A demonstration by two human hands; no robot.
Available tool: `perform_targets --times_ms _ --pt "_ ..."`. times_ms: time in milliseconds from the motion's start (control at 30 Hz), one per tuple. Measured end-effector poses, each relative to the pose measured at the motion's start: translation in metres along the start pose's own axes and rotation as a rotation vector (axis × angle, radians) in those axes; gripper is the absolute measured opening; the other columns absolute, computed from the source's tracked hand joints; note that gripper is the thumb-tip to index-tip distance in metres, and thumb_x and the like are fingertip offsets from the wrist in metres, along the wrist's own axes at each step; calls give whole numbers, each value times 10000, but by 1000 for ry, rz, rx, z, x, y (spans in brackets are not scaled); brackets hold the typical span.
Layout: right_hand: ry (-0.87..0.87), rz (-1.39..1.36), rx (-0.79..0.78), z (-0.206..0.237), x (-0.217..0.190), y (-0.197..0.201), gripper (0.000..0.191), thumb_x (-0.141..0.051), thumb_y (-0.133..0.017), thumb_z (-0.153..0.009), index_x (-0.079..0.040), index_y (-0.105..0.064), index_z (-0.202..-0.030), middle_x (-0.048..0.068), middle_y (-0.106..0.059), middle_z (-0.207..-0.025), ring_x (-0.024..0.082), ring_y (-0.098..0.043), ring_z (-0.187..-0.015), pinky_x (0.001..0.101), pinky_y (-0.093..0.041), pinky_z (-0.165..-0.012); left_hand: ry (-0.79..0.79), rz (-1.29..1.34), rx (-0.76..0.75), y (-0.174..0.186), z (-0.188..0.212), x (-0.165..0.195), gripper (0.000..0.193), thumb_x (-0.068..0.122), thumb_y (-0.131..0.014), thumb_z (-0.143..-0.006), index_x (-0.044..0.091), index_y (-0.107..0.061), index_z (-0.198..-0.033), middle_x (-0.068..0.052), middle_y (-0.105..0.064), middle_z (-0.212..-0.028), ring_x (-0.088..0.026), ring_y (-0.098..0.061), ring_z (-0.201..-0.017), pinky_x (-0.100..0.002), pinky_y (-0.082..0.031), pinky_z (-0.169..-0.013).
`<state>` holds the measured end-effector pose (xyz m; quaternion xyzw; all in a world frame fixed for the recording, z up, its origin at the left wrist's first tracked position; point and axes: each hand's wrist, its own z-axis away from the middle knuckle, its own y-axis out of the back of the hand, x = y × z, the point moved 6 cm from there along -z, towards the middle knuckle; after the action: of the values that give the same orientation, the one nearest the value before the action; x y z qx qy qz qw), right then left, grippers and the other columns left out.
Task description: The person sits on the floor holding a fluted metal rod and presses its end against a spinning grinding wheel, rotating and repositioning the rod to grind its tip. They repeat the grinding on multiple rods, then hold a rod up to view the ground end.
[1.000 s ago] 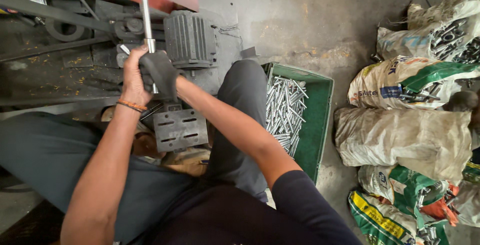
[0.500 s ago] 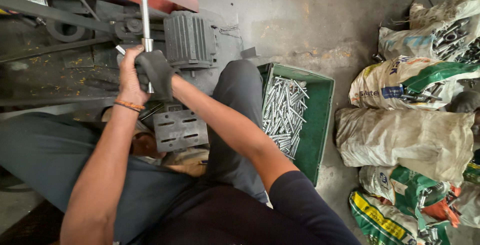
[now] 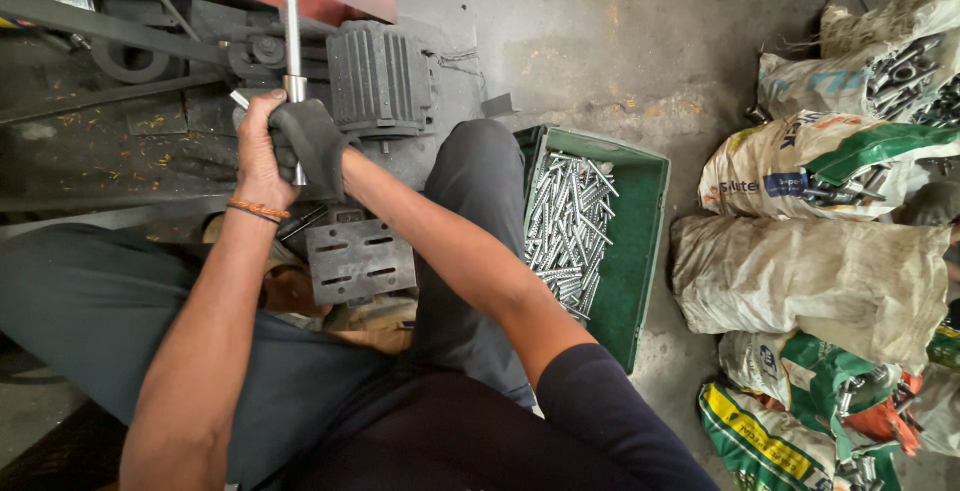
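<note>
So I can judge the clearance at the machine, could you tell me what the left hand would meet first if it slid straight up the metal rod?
The left hand would probably first meet the collar on the metal rod, though depth is unclear.

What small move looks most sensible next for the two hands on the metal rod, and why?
Probably a short, steady pull of the metal rod toward the body. The left hand and the right hand, which is wrapped in a dark cloth, both clasp its lower end, so the grip looks set. The rod stands close to upright beside the ribbed motor, with nothing visibly blocking it.
</note>
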<state>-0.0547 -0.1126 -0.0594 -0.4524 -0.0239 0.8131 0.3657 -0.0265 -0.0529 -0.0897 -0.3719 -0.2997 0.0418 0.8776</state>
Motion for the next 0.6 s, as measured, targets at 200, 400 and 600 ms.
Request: perform_targets --times_ms 200,400,600 --pt "-19 8 2 1 1 1 277 -175 -579 -899 -52 -554 -653 41 -507 -536 137 -456 -401 341 -347 -348 26 -70 67 9 -1 -2 320 371 -710 -881 66 -741 -970 -54 -745 -853 -171 -693 -695 -295 -582 -664" --pt "13 -21 -10 -1 -1 0 246 -140 -592 -890 -39 -562 -667 42 -503 -545 147 -460 -411 345 -360 -358 27 3 36 8 -6 -4 259 347 -725 -895 92 -711 -938 -36 -721 -833 -164 -681 -684 -296 -580 -652" --pt "47 17 -80 -1 -2 0 255 -160 -579 -890 -38 -571 -667 44 -508 -542 144 -465 -411 346 -369 -354 16 -5 51 7 -4 0 236 326 -715 -893 95 -707 -943 -34 -727 -836 -161 -689 -687 -299 -584 -652"
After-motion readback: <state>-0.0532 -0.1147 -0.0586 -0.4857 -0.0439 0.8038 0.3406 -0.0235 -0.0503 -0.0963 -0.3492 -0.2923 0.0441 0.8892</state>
